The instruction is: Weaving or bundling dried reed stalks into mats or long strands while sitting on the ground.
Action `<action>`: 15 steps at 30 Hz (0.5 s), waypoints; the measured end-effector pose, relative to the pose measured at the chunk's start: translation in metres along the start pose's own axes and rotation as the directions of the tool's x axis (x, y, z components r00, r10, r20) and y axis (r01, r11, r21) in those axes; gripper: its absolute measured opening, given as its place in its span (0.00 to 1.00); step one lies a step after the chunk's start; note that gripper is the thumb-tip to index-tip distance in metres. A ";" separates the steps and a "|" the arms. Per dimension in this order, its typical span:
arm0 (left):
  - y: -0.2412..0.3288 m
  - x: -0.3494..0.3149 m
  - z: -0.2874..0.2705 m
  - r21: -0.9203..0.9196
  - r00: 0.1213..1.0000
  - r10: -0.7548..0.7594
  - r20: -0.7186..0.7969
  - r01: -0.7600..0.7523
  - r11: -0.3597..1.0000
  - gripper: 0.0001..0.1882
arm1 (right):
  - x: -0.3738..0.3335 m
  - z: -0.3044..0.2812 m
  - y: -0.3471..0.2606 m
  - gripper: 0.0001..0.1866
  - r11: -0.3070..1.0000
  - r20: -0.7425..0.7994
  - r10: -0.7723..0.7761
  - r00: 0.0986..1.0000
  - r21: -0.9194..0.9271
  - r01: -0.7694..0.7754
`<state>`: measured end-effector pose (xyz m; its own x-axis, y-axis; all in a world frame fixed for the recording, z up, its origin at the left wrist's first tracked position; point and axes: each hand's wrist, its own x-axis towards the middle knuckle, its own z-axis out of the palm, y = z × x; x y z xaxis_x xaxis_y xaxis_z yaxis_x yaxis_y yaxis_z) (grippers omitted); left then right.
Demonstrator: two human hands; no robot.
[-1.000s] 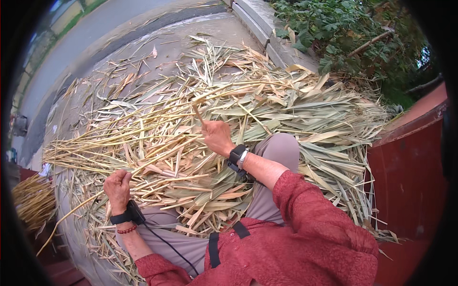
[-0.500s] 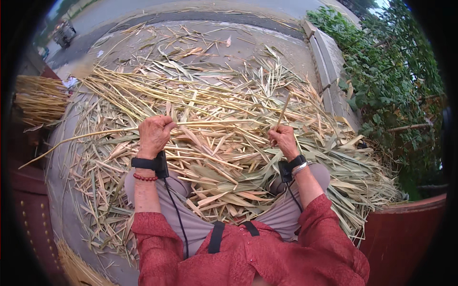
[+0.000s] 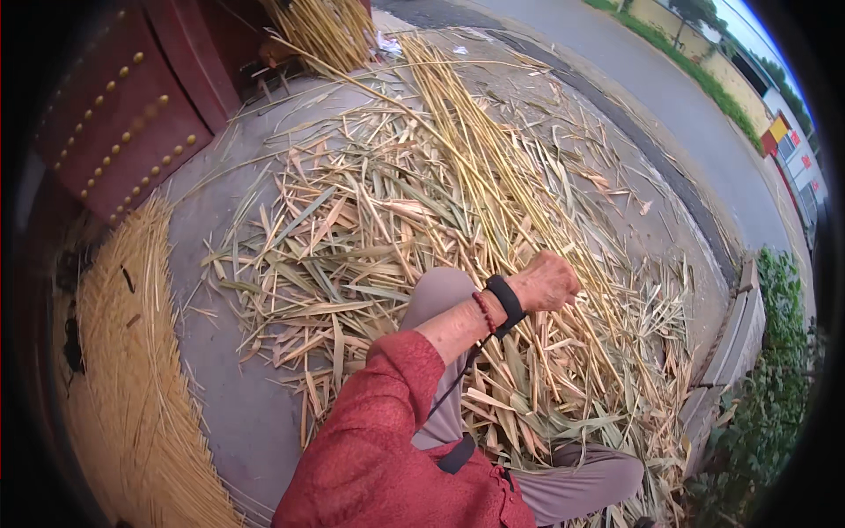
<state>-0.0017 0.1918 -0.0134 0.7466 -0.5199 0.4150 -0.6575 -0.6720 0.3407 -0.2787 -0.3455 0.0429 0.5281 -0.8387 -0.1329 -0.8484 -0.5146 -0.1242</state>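
My left hand (image 3: 547, 280), with a black strap and red beads at its wrist, is closed over the stalks in front of my knees. Its fingers curl downward and are partly hidden; they appear to grip a long yellowish stalk (image 3: 370, 91) that runs up toward the far left. Beneath and beyond the hand lies a loose bundle of long thin stalks (image 3: 458, 119). Dry, stripped leaves (image 3: 343, 255) in tan and green spread around and under it. My right hand is out of view.
A red studded door (image 3: 132, 114) stands at the left. Below it lies a large fan of straw-coloured stems (image 3: 141, 370). Another upright bunch of stems (image 3: 330, 35) is at the top. Concrete blocks (image 3: 735, 339) and green plants (image 3: 779, 396) border the right; a road (image 3: 651, 106) lies beyond.
The view has swung left, bringing the door and straw-coloured stems into sight. My left hand has moved over the stalk bundle. My right hand, with its short stalk piece, has left view.
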 end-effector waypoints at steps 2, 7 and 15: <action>0.016 0.020 0.000 0.004 0.998 0.065 -0.005 -0.065 0.998 0.17 | -0.004 0.001 -0.041 0.17 0.991 0.006 -0.118 0.993 0.070 0.117; 0.021 -0.001 -0.013 -0.053 0.971 0.108 -0.214 -0.122 0.991 0.17 | -0.025 0.029 -0.105 0.19 0.902 0.093 -0.380 0.920 0.257 0.346; 0.004 -0.033 -0.038 -0.024 0.980 0.017 -0.200 -0.022 0.999 0.10 | -0.050 0.048 -0.146 0.21 0.698 0.139 -0.613 0.777 0.556 0.451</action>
<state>-0.0325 0.2262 0.0059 0.6998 -0.4156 0.5811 -0.6762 -0.6476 0.3513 -0.1795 -0.2199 0.0203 0.9359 -0.3116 -0.1643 -0.3343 -0.6388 -0.6930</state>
